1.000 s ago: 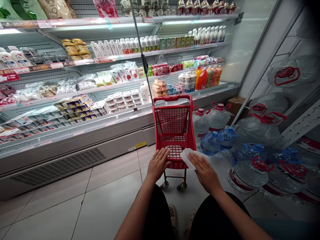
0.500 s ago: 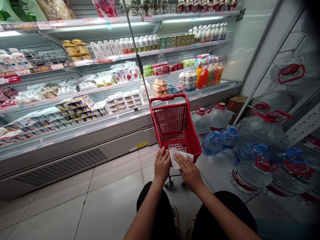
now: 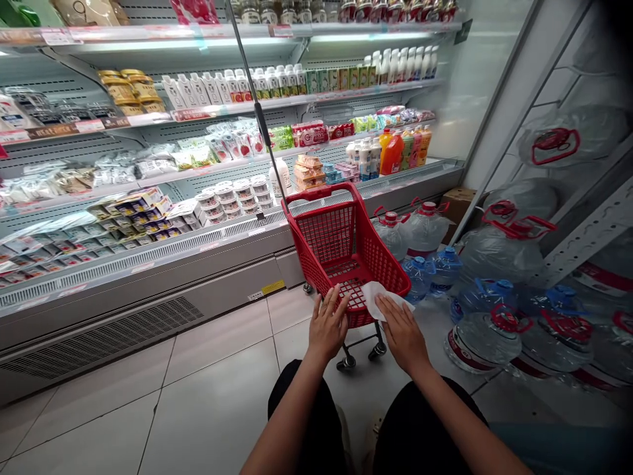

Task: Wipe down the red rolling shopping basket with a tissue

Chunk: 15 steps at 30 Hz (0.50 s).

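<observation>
A red shopping cart (image 3: 380,247) stands in front of me, its basket turned slightly and its wheels showing below. My left hand (image 3: 328,324) lies against the near left part of the basket rim, fingers spread and holding nothing. At the near right corner, my right hand (image 3: 401,330) presses a white cloth or wipe (image 3: 373,294) flat on the rim. Its fingers are stretched out over the cloth, and the thumb side is partly hidden.
A refrigerated shelf unit (image 3: 232,254) with dairy goods and drinks runs behind the cart. Large water bottles (image 3: 482,340) crowd the floor at the right, beside a metal rack. A thin dark pole (image 3: 262,122) rises from the cart's left side. My knees are below.
The cart's near end has swung to the right, showing more of its wheels. My right hand and the cloth have moved right; the left hand's fingers are more spread.
</observation>
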Motion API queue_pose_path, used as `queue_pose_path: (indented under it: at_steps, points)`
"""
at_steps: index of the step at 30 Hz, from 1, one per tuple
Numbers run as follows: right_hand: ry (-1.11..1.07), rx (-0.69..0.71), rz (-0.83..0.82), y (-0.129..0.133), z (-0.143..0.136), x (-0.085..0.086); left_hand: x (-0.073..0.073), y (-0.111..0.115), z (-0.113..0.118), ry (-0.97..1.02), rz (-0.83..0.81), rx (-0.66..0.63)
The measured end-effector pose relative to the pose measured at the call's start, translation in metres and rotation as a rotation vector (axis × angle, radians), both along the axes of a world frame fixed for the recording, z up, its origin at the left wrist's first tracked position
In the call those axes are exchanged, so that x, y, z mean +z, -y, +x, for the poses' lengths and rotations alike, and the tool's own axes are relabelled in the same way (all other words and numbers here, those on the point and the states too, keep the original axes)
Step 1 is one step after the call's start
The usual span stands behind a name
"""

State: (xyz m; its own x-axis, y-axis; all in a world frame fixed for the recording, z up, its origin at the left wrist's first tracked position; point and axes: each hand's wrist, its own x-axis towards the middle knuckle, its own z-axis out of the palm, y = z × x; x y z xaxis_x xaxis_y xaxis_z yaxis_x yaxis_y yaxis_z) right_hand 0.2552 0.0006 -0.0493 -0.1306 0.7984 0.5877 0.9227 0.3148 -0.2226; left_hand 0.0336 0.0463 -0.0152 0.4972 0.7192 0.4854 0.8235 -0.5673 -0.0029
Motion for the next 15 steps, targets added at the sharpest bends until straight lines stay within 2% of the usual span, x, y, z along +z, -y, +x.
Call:
queue_pose_path:
  at_steps: [3, 6, 9, 12, 15]
  points:
    - [-0.001, 0.075, 0.011, -0.004, -0.026, 0.001, -0.009, 0.006, 0.013, 0.004, -0.011, -0.026]
    - [-0.027, 0.122, 0.020, -0.005, -0.036, 0.001, -0.007, -0.003, 0.010, -0.022, -0.014, -0.064]
    - [-0.028, 0.160, 0.004, -0.002, -0.026, -0.002, 0.008, -0.027, -0.002, -0.075, -0.017, -0.139]
    - [-0.035, 0.147, -0.004, 0.000, -0.011, -0.006, 0.022, -0.052, -0.010, -0.089, -0.009, -0.141]
    - [-0.047, 0.106, 0.006, -0.002, 0.004, -0.011, 0.026, -0.066, -0.008, -0.085, 0.004, -0.157]
